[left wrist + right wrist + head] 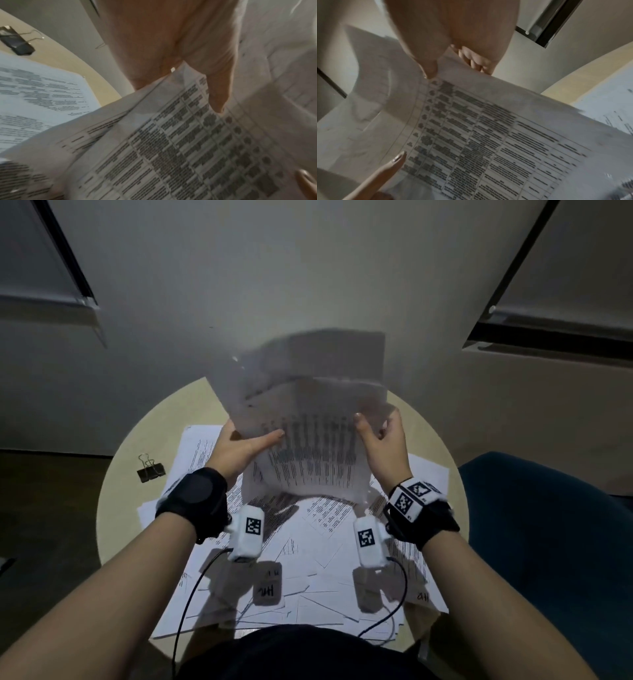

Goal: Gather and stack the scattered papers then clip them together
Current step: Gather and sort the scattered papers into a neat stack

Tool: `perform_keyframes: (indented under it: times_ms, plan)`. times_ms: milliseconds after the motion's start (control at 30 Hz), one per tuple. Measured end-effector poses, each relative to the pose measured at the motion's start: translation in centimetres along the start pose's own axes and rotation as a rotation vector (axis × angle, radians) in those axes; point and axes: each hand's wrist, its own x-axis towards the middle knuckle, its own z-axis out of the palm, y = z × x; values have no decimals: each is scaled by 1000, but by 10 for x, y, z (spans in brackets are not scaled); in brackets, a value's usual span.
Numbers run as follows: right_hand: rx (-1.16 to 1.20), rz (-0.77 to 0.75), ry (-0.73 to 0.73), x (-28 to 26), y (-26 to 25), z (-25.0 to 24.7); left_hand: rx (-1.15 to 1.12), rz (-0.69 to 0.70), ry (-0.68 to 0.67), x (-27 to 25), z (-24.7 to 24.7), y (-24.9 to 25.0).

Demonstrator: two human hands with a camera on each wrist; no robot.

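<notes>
A sheaf of printed papers [308, 419] stands nearly upright above the round table, blurred by motion. My left hand [239, 450] grips its left edge, thumb laid across the front. My right hand [380, 436] pinches its right edge, thumb in front and fingers behind. In the left wrist view the thumb [217, 94] presses on the printed table of the sheaf [171, 148]. From the right wrist the thumb [428, 67] pinches the sheaf [488, 135]. More printed sheets [291, 563] lie scattered flat below. A black binder clip [150, 470] [17, 42] lies at the table's left.
The round beige table [137, 446] is small, its top mostly covered by sheets. A dark blue chair [548, 542] stands close at the right. Wrist camera cables [191, 594] hang over the near papers. A grey wall rises behind.
</notes>
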Motion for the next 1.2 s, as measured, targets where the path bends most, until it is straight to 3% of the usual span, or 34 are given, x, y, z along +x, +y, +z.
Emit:
perform_keyframes:
  times_ms: [200,300,433,500,600,667,900,1033,1200]
  plan:
    - [-152,280,-45,9,27,7,142,62,-107,6,-1,-8]
    - [-186,235,-34,8,24,12,120,-11,0,7,0,-11]
    - [-43,97,6,5,11,9,24,2,9,7,-4,-3]
    - [-40,166,-34,3,19,6,-6,-26,17,10,-7,-7]
    - [-253,358,-155,-2,40,3,61,-126,7,10,-5,-25]
    - [-335,398,-197,-4,48,2,120,-157,3,9,0,-34]
    - [-294,422,-119,-8,53,0,245,-133,-58,3,17,-40]
    - [-185,413,-26,-8,53,-3,211,-119,-15,-3,21,-45]
    - [-163,384,-21,-16,55,-6,218,-94,-20,-11,15,-53]
